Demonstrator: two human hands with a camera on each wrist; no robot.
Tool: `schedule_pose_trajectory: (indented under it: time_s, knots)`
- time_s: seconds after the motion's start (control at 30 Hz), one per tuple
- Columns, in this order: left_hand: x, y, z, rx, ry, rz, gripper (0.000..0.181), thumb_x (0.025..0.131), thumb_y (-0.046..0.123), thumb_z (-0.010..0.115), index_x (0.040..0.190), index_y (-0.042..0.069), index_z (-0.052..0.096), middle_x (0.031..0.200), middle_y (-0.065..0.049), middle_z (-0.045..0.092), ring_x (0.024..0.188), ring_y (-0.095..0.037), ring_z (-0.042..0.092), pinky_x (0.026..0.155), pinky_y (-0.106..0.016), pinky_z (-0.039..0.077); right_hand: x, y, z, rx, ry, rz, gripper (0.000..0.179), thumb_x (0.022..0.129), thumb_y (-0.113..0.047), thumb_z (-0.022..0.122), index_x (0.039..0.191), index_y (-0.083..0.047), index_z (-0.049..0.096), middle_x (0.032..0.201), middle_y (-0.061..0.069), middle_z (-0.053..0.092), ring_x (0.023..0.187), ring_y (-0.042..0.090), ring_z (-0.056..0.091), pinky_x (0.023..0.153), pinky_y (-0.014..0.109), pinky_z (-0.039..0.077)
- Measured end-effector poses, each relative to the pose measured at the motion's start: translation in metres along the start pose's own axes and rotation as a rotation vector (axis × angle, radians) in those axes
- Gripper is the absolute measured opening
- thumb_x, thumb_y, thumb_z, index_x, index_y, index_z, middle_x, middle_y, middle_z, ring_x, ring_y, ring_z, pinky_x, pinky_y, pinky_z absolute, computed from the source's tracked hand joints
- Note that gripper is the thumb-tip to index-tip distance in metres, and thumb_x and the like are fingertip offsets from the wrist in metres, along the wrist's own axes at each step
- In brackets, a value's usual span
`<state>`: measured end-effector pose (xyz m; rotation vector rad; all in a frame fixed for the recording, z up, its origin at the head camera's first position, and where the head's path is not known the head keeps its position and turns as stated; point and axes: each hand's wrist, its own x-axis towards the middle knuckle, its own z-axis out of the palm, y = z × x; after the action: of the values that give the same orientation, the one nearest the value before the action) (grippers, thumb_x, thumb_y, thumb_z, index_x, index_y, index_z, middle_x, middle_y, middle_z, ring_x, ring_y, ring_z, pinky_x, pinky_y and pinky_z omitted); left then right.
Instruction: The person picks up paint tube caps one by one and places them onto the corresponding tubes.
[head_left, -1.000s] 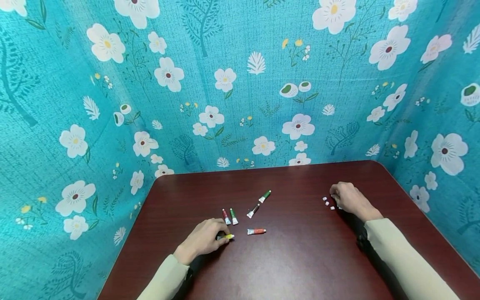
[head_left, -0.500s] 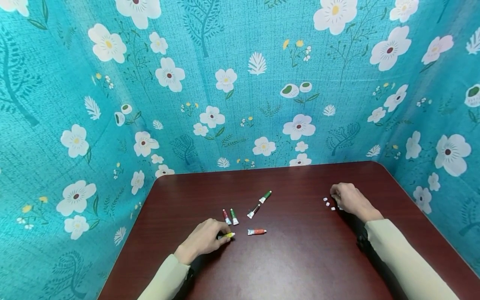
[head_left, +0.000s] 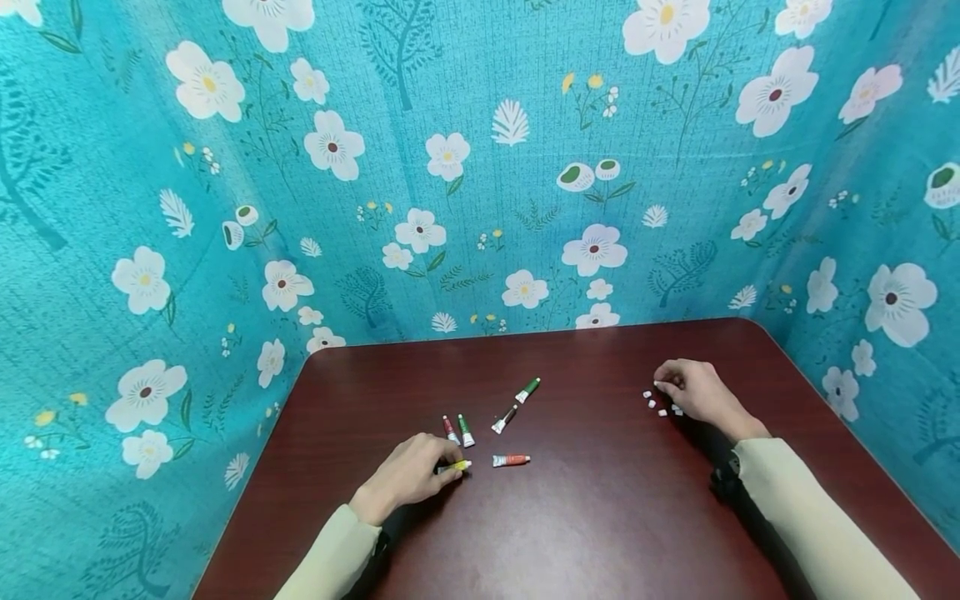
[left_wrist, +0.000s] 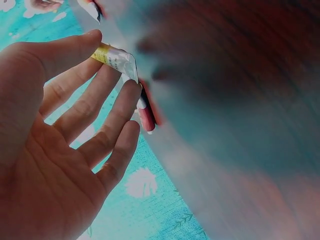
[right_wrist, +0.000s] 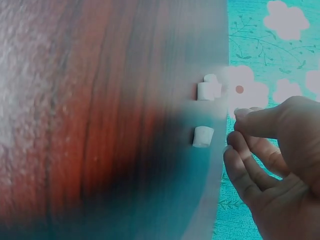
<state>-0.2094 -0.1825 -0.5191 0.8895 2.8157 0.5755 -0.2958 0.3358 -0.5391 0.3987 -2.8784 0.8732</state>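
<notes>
My left hand pinches a small yellow paint tube between thumb and fingers, just above the table. In the left wrist view the tube's silvery crimped end sticks out past the fingertips. A red paint tube and a green one lie just beyond that hand. An orange-red tube lies to its right. At the right, my right hand pinches a small white piece, partly hidden by the fingertips. Several white pieces lie beside it; the right wrist view shows a stubby cylindrical one.
A dark paint tube and another green tube lie near the middle of the brown table. Blue flowered cloth hangs behind the table's far edge and along both sides.
My right hand has lifted slightly, with a white piece now showing at its fingertips and others uncovered below. The left hand's yellow tube has tilted slightly, its cap end rising.
</notes>
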Motion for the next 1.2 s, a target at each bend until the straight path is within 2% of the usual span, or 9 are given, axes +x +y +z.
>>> schedule_pose_trajectory:
  time_s: [0.13, 0.33, 0.5, 0.63, 0.9, 1.2]
  knots:
    - [0.001, 0.001, 0.000, -0.005, 0.000, -0.002, 0.006, 0.096, 0.022, 0.082, 0.102, 0.021, 0.082, 0.092, 0.014, 0.075, 0.076, -0.012, 0.066, 0.070, -0.021, 0.050, -0.001, -0.001, 0.000, 0.008, 0.005, 0.008, 0.013, 0.100, -0.004, 0.072, 0.113, -0.003, 0.077, 0.103, 0.012, 0.076, 0.087, 0.022, 0.067, 0.071, 0.032, 0.055]
    - [0.003, 0.003, 0.001, 0.006, 0.006, -0.003, 0.006, 0.096, 0.022, 0.081, 0.102, 0.022, 0.081, 0.092, 0.015, 0.074, 0.075, -0.008, 0.062, 0.070, -0.022, 0.049, -0.003, -0.005, 0.001, 0.002, 0.012, -0.003, 0.020, 0.102, -0.003, 0.069, 0.119, 0.001, 0.078, 0.107, 0.015, 0.073, 0.084, 0.020, 0.063, 0.067, 0.027, 0.052]
    - [0.004, 0.006, 0.001, 0.025, 0.021, 0.010, 0.005, 0.096, 0.020, 0.082, 0.100, 0.022, 0.080, 0.091, 0.015, 0.074, 0.076, -0.010, 0.064, 0.070, -0.023, 0.048, -0.004, -0.007, 0.002, 0.004, 0.015, -0.018, 0.019, 0.100, -0.002, 0.069, 0.117, 0.001, 0.079, 0.102, 0.012, 0.072, 0.078, 0.017, 0.059, 0.063, 0.026, 0.049]
    - [0.005, 0.007, 0.001, 0.021, 0.019, 0.007, 0.005, 0.096, 0.019, 0.082, 0.099, 0.022, 0.079, 0.089, 0.016, 0.073, 0.075, -0.011, 0.063, 0.069, -0.023, 0.047, -0.005, -0.008, 0.001, 0.010, 0.012, -0.012, 0.018, 0.101, -0.003, 0.069, 0.116, 0.001, 0.077, 0.102, 0.013, 0.072, 0.082, 0.019, 0.062, 0.066, 0.027, 0.052]
    - [0.009, 0.008, -0.001, 0.019, 0.029, 0.012, 0.004, 0.097, 0.022, 0.081, 0.101, 0.022, 0.080, 0.091, 0.015, 0.073, 0.074, -0.003, 0.057, 0.070, -0.022, 0.049, -0.006, -0.011, 0.000, 0.021, 0.005, -0.007, 0.017, 0.102, -0.004, 0.070, 0.117, 0.000, 0.075, 0.104, 0.013, 0.073, 0.086, 0.021, 0.065, 0.071, 0.028, 0.055]
    - [0.014, 0.014, -0.003, 0.045, 0.034, 0.044, 0.004, 0.097, 0.024, 0.081, 0.101, 0.024, 0.079, 0.090, 0.017, 0.071, 0.077, -0.008, 0.065, 0.071, -0.023, 0.051, -0.007, -0.019, -0.002, 0.056, 0.023, -0.030, 0.013, 0.100, -0.003, 0.072, 0.113, -0.002, 0.076, 0.100, 0.009, 0.076, 0.083, 0.018, 0.067, 0.069, 0.026, 0.056]
